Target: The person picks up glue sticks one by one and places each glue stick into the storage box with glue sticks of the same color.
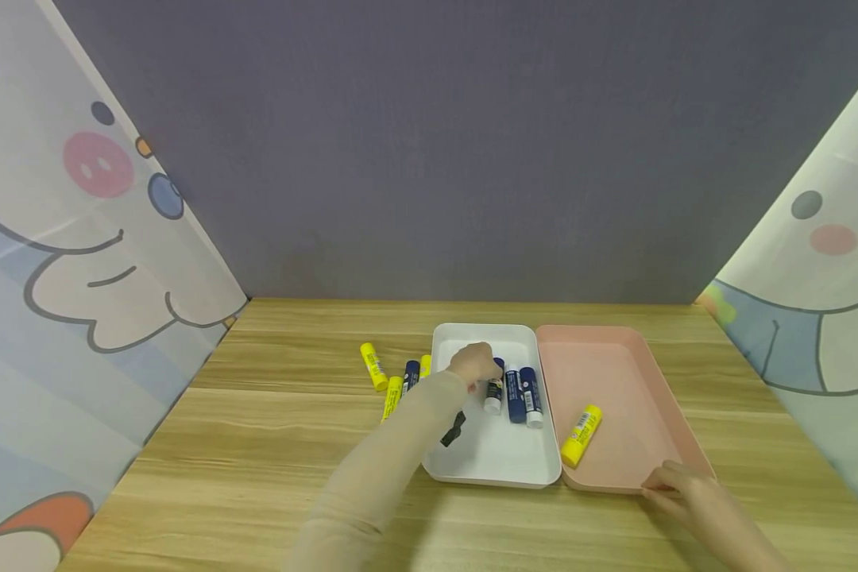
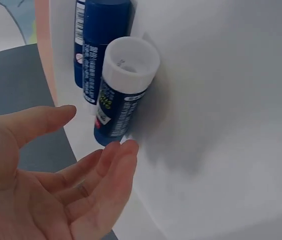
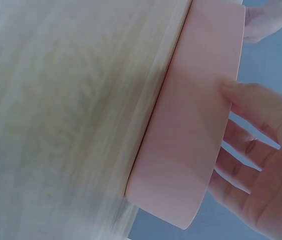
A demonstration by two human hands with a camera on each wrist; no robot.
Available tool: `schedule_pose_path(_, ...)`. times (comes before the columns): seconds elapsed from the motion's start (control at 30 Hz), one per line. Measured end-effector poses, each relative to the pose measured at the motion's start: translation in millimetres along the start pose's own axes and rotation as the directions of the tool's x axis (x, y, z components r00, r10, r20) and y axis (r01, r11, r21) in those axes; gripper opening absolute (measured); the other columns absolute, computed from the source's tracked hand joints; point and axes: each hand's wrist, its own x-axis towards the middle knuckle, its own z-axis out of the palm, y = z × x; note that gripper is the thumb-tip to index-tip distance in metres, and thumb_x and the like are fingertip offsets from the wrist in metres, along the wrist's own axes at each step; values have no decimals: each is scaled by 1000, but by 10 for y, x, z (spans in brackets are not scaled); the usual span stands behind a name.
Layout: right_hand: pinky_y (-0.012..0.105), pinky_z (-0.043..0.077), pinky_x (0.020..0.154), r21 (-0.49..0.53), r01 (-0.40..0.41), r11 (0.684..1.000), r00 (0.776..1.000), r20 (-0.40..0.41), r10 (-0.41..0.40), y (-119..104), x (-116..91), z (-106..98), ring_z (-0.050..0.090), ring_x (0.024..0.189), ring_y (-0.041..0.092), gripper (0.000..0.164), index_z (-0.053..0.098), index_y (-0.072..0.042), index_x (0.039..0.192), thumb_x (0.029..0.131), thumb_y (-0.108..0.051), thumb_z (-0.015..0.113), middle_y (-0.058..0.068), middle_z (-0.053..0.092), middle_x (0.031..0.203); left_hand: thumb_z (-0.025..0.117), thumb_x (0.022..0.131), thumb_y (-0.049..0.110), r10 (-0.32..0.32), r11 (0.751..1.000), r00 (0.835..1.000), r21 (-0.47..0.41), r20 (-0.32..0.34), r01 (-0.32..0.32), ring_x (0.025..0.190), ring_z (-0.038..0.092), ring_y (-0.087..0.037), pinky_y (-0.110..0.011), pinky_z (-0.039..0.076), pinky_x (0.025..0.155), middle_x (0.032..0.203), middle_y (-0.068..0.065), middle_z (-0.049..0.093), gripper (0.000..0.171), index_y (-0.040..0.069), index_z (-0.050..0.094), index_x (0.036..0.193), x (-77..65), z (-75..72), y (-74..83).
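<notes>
My left hand (image 1: 474,364) is over the white tray (image 1: 475,469). In the left wrist view its thumb and fingers stand apart beside a dark blue glue stick (image 2: 117,107) with a white end, gripping nothing. Two more dark blue glue sticks (image 1: 515,395) (image 1: 531,397) lie alongside it, toward the tray's right wall. With its thumb on the outside and fingers inside, my right hand (image 1: 679,488) pinches the near rim of the pink tray (image 3: 185,115). A yellow glue stick (image 1: 581,436) lies inside the pink tray, near its left wall.
Left of the white tray, several glue sticks lie on the wooden table (image 1: 257,453): yellow ones (image 1: 374,367) (image 1: 392,397) and a dark blue one (image 1: 411,376). My left forearm partly covers that group. A dark grey panel (image 1: 472,159) rises behind the table, with cartoon-printed sheets at both sides.
</notes>
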Motion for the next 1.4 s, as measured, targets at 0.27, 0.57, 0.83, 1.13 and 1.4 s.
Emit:
schedule_pose_path(0.27,6,35,52,-3,-9,1000,1000,8,9,-4,-1,2,41,60,-11,31,57,-23,65,56,1,75,-25,42,67,58,82,29,24,1000,1000,13,-2,-24,58,62,-24,-26,44,43,88,-8,61,31,3,58,99,-87,-144,10)
schedule_pose_path(0.57,6,35,52,-1,2,1000,1000,0,-2,-2,1,4,42,60,-11,31,57,-23,65,56,0,76,-25,43,67,58,83,31,83,996,996,-34,-9,-83,61,62,-20,-23,44,45,80,-2,60,26,5,61,88,-234,-336,-60)
schedule_pose_path(0.83,6,34,52,5,13,1000,1000,6,-13,4,4,0,41,60,-11,32,57,-23,65,56,1,75,-25,43,67,58,84,27,197,968,978,-147,-63,-204,56,57,-18,-23,44,46,84,-7,61,29,3,59,100,-420,-466,-207)
schedule_pose_path(1.13,6,35,52,7,19,1000,1000,4,-19,-11,7,-8,41,60,-11,33,57,-24,66,57,3,74,-25,43,66,57,86,22,248,923,960,-268,-131,-275,55,54,-16,-24,43,49,75,-9,57,26,1,59,100,-607,-544,-457)
schedule_pose_path(1.4,6,35,52,1,13,1000,1000,10,-13,-8,7,-7,41,60,-11,33,58,-24,66,57,2,75,-25,43,66,58,85,20,242,906,951,-307,-190,-292,61,57,-21,-24,44,50,81,-8,55,25,1,59,101,-750,-570,-696)
